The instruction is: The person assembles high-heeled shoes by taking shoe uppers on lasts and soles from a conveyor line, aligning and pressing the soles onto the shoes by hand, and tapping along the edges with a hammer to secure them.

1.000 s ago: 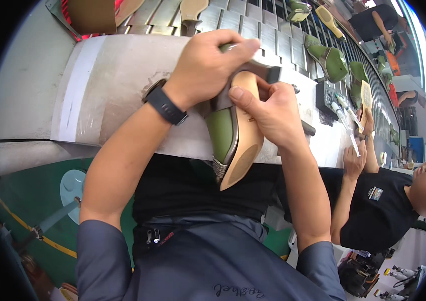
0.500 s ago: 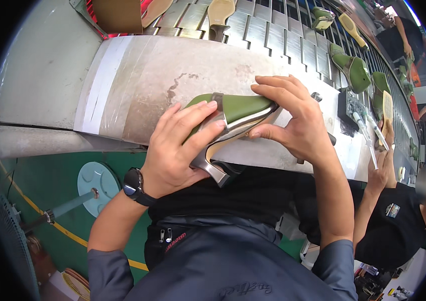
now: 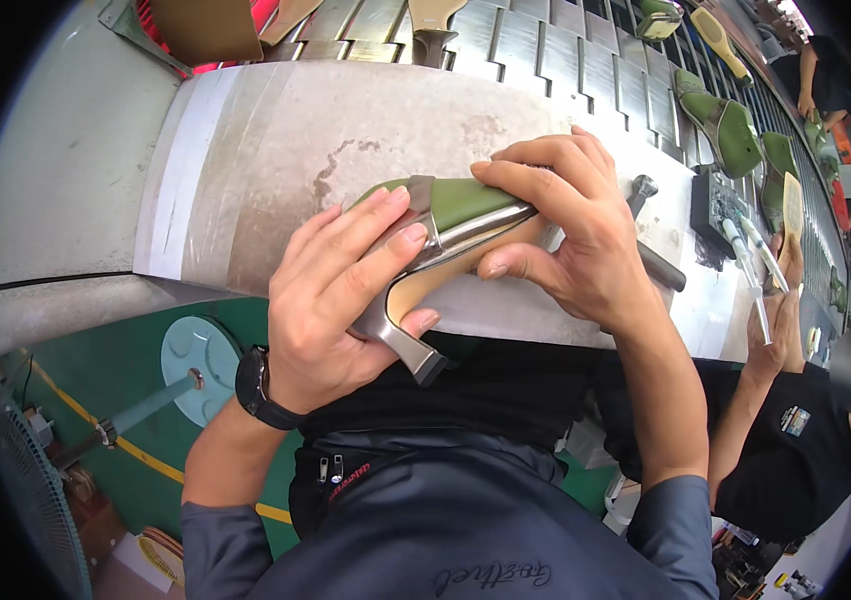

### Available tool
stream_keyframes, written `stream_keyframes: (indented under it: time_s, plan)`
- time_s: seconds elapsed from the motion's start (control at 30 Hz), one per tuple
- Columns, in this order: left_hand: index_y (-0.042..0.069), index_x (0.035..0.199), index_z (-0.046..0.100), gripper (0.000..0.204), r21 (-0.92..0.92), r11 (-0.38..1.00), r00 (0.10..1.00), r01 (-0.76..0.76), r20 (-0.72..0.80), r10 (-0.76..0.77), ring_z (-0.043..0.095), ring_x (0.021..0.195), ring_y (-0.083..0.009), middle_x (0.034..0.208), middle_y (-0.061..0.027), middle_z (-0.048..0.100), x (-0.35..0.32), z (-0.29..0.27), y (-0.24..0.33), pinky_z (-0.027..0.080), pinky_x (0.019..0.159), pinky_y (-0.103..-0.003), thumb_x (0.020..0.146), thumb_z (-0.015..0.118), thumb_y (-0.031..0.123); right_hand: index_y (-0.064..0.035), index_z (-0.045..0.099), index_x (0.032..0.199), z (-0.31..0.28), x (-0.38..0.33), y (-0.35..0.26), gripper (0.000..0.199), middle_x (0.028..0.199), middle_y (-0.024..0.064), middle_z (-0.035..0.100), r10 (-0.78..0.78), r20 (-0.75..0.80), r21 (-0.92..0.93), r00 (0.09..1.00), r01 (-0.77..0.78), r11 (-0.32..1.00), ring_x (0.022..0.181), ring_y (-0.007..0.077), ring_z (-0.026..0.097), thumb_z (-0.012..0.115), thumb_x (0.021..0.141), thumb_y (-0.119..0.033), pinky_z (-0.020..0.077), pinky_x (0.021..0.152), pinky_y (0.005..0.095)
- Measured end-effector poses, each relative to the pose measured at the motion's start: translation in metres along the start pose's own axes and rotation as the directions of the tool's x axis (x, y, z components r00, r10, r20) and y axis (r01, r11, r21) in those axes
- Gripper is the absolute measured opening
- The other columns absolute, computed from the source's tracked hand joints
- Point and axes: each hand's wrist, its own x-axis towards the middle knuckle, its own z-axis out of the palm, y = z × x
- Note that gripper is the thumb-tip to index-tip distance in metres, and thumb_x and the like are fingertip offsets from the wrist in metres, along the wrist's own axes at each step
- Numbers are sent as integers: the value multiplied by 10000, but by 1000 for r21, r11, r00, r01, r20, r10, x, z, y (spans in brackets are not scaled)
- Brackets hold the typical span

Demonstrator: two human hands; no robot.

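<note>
I see left fingers (image 3: 370, 260) gripping the green shoe (image 3: 467, 201) near its heel; right fingers (image 3: 528, 179) clasping its toe, towards two o'clock; dark script (image 3: 493, 577) on the shirt (image 3: 395, 515), six o'clock.

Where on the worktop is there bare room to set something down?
Bare: the worktop between the white strip and the green shoe, up to the metal slats. Crowded: right of the right hand, where a dark tool and black block sit.

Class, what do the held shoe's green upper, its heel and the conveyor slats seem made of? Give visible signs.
Green upper: leather or a synthetic lookalike; smooth, softly sheened.
Heel: metal or metallic-coated plastic; grey, bright reflections.
Conveyor slats: probably bare steel; silvery, glossy.
</note>
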Motion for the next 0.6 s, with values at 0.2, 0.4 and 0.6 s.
stream_keyframes:
  time_s: [0.2,0.4,0.6]
  plan:
    - [92,1347,715,574,-10,1000,999,27,-31,-27,683,1301,-385,1414,-196,696,-5,6,0,490,1087,-520,836,887,292,-95,793,1142,-4,3,-8,547,1090,57,721,77,23,53,997,-78,996,1026,275,630,928,733,-431,400,1073,507]
    - [95,1346,717,575,-7,1000,998,21,-54,-22,681,1305,-385,1414,-189,698,-7,8,-1,485,1089,-520,822,890,257,-105,802,1098,-12,13,-18,477,1046,49,726,240,118,102,963,-253,962,1034,281,641,961,700,-315,384,1144,556]
    - [74,1327,719,576,-33,996,996,80,-36,-81,683,1309,-368,1411,-194,701,0,1,0,485,1107,-511,802,911,215,-97,795,1198,-7,23,-27,605,1187,71,778,-65,63,-70,996,69,995,1118,282,705,956,685,-374,503,1047,522]
